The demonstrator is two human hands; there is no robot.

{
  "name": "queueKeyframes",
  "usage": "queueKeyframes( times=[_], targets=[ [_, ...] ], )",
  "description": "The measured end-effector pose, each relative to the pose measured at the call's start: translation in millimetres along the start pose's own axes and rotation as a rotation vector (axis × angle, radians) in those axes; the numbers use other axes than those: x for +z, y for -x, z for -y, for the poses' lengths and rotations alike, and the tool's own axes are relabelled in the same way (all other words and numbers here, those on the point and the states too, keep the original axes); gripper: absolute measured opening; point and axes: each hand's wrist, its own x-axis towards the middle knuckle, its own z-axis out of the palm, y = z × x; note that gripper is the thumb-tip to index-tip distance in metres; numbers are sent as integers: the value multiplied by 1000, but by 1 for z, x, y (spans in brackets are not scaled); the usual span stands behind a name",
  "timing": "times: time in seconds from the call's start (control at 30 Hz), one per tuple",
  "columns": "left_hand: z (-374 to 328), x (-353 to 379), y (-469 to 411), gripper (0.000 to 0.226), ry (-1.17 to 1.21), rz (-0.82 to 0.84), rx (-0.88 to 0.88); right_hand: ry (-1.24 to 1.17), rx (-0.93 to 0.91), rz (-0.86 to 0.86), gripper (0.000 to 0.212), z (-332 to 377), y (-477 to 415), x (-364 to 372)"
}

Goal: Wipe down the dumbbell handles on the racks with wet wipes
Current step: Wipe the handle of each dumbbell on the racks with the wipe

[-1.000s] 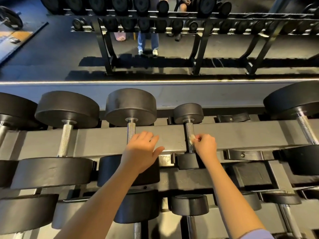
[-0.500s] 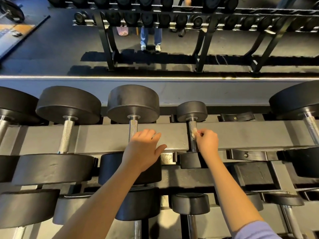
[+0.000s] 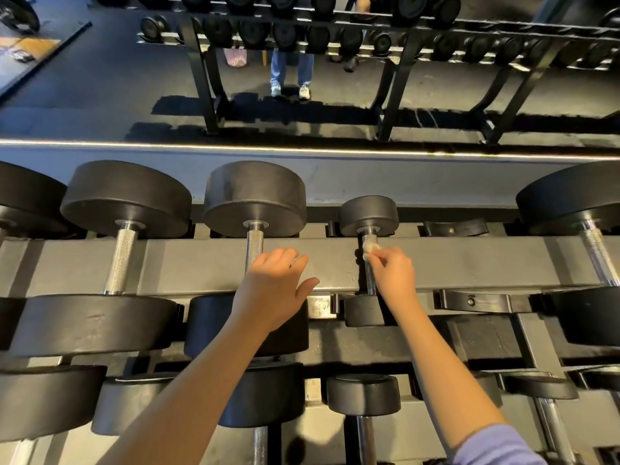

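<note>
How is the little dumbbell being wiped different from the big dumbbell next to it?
The little dumbbell has much smaller black ends than the big dumbbell. The right hand pinches a wipe against the little dumbbell's handle, while the left hand just rests over the big dumbbell's handle, with no wipe. Both lie across the same grey rack.

dark floor (image 3: 100,78), a bright light strip (image 3: 302,150) along a grey ledge (image 3: 402,182); someone in jeans (image 3: 291,67) stands beyond.
</note>
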Motion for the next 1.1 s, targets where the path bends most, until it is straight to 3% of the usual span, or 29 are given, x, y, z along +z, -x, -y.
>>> queueKeyframes(
  times=[0.33, 0.6, 0.77, 1.1],
  targets=[
    [-3, -5, -1, 49, 23, 30, -38, 29, 132, -132, 18, 21, -34, 6],
    [-3, -5, -2, 48, 24, 35, -43, 87, 184, -17, 20, 0, -7, -5],
    [-5, -9, -1, 48, 23, 33, -59, -49, 179, -93, 19, 16, -30, -4],
    [-4, -8, -1, 54, 8, 70, -84, -164, 153, -20, 29, 10, -35, -2]
  ],
)
